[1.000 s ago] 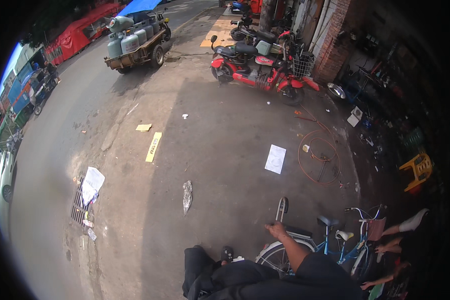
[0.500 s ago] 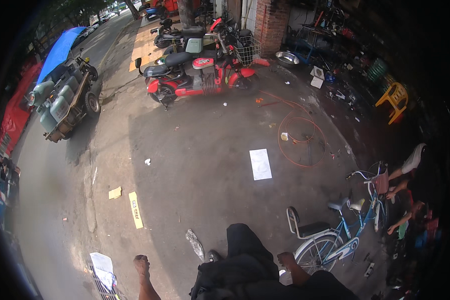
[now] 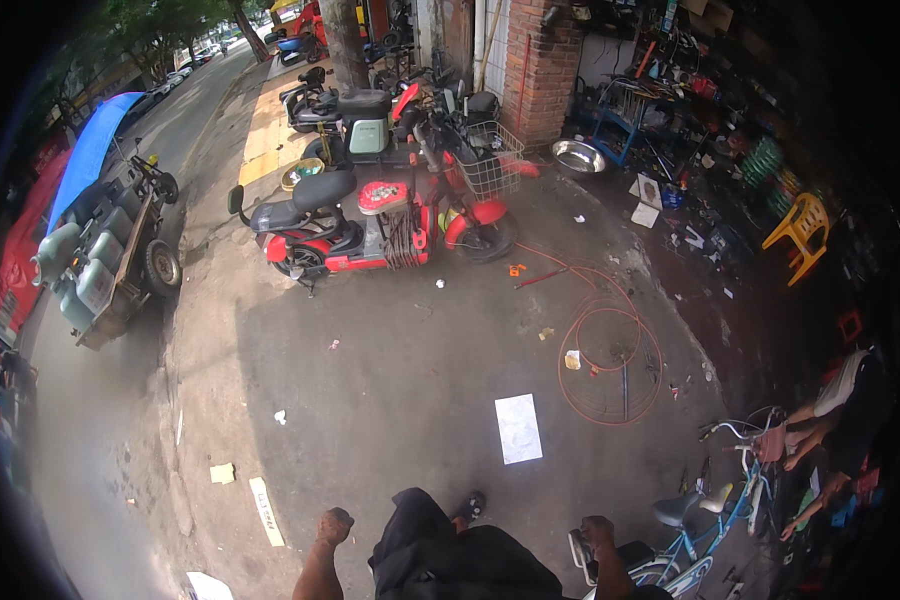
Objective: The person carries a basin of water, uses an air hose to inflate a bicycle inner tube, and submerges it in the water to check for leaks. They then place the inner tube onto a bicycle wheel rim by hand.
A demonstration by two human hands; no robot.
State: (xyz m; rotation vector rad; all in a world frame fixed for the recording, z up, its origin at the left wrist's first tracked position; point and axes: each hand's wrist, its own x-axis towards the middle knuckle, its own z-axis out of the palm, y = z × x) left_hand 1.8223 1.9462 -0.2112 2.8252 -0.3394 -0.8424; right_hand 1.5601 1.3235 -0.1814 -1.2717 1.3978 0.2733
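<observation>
Left hand [image 3: 335, 525], free room around; right hand [image 3: 598, 531] by bicycle [image 3: 678, 509] (rear edge).

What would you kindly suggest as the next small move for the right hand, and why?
I would probably draw the right hand slightly left, away from the rear backrest of the blue bicycle. Hand and backrest overlap in this view, so a snag seems possible, though I cannot tell whether they actually touch.

Gas cylinders [image 3: 96, 285] sit on a cart [image 3: 117, 323] left of an electric scooter [image 3: 350, 262] — nearer, a paper sheet [image 3: 518, 429] left of coiled hose [image 3: 608, 370], bicycle [image 3: 717, 499] at lower right.
</observation>
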